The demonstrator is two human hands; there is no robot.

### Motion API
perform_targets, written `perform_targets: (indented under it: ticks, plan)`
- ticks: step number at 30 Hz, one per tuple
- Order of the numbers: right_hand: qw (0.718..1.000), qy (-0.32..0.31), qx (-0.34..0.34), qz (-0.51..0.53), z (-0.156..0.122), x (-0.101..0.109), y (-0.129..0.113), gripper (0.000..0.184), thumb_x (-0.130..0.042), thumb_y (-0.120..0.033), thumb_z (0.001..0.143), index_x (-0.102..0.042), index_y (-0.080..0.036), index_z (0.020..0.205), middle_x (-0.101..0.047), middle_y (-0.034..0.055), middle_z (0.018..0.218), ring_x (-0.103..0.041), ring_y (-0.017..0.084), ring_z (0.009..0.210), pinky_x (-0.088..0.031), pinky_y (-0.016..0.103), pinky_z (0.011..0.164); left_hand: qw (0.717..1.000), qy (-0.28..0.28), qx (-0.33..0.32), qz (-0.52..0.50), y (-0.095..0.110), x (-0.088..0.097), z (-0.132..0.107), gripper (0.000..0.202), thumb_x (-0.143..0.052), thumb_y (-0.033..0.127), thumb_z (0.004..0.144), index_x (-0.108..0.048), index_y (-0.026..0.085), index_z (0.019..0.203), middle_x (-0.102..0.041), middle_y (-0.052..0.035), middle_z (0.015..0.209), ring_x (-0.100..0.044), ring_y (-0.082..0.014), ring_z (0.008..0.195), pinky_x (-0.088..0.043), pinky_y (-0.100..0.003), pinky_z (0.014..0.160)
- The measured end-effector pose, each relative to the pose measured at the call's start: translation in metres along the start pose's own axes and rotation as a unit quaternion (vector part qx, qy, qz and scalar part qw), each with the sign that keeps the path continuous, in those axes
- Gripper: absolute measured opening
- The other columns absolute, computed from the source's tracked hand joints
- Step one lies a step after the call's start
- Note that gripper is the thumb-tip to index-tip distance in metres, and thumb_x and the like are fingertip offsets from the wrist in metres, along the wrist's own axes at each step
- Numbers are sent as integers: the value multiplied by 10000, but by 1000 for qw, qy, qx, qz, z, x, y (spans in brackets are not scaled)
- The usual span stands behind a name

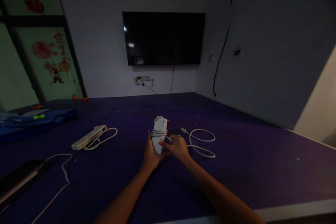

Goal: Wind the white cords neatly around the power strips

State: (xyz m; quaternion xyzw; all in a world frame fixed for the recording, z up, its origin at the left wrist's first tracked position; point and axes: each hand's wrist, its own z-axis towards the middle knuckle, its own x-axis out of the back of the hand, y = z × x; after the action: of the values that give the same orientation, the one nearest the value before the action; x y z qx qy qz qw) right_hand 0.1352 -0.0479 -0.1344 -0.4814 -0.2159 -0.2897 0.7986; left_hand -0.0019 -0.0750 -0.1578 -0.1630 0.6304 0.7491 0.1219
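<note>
A white power strip stands tilted in my left hand, whose fingers and thumb close around its lower part. Several turns of its white cord wrap across the strip's middle. My right hand pinches the cord just right of the strip, its fingertips near the strip's side. From there the loose cord curls over the purple surface to the right and ends in a plug.
Left of my hands, a second white power strip lies with its cord looped beside it. A dark flat device with a white cable is at lower left. Blue fabric lies behind it. A television hangs on the far wall.
</note>
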Motion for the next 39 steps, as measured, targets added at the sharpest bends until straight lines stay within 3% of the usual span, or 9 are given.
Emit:
perform_targets:
  ticks: [4,8,12,17,22,26,30,34,39]
  plan:
    - [999,23,47,-11,-1,2,-1,478,-481,-601,770,-521,-186,534,-518,-10,472,-460,104,465,-238,219,470,978,64,-142,135,-2,0,1,966,-798,65,420,-419,229,1293,-465,-87,1348,-400,-265,1258,-293,-340,1029]
    - [994,70,68,-52,5,11,10,554,-336,-579,869,-559,-181,554,-550,13,496,-497,113,490,-239,225,486,996,39,-51,57,4,-1,-1,928,-770,133,504,-362,276,1325,-597,-55,1124,-592,-220,927,-457,-326,767]
    - [987,103,28,-122,16,24,25,536,-316,-529,907,-627,-182,643,-628,44,594,-568,142,578,-280,230,523,984,-91,76,-134,17,1,-7,597,-657,220,611,-488,167,1181,-634,-76,913,-508,-113,537,-385,-240,463]
    - [966,79,70,-238,21,24,33,277,-415,-238,909,-686,-186,925,-696,88,904,-603,212,870,-381,287,743,940,-174,132,-261,25,3,-13,502,-572,215,643,-513,134,1135,-639,-110,952,-485,-108,545,-354,-214,415]
    - [966,27,185,-176,11,7,21,511,-374,7,802,-541,-169,1252,-625,89,1172,-550,182,1069,-379,302,927,935,-181,135,-275,24,3,-14,511,-558,212,661,-501,141,1164,-640,-119,996,-491,-108,550,-376,-218,417]
    - [978,-9,200,-64,3,4,8,412,-338,-237,916,-516,-160,1280,-644,100,1140,-591,190,1012,-431,298,850,945,-165,130,-251,21,6,-11,438,-564,226,665,-545,114,1088,-648,-115,964,-535,-129,578,-435,-240,443]
    - [989,-41,129,-64,0,15,-1,468,-410,-501,872,-615,-200,1167,-685,83,1046,-624,213,929,-429,274,731,956,-159,148,-196,15,9,-8,364,-580,230,662,-579,99,1002,-643,-77,818,-571,-148,596,-491,-266,480]
    - [992,-86,57,-78,1,25,-6,438,-477,-590,798,-721,-229,843,-710,28,766,-635,168,689,-357,231,568,962,-161,171,-141,11,10,-7,341,-592,245,640,-597,93,946,-651,-75,779,-598,-159,593,-515,-287,515]
    - [996,-37,-1,-78,1,30,-9,414,-577,-622,695,-715,-232,699,-687,12,636,-628,154,619,-329,228,522,974,-132,173,-65,9,7,-4,404,-646,259,574,-586,106,943,-638,-50,672,-611,-187,555,-520,-333,556]
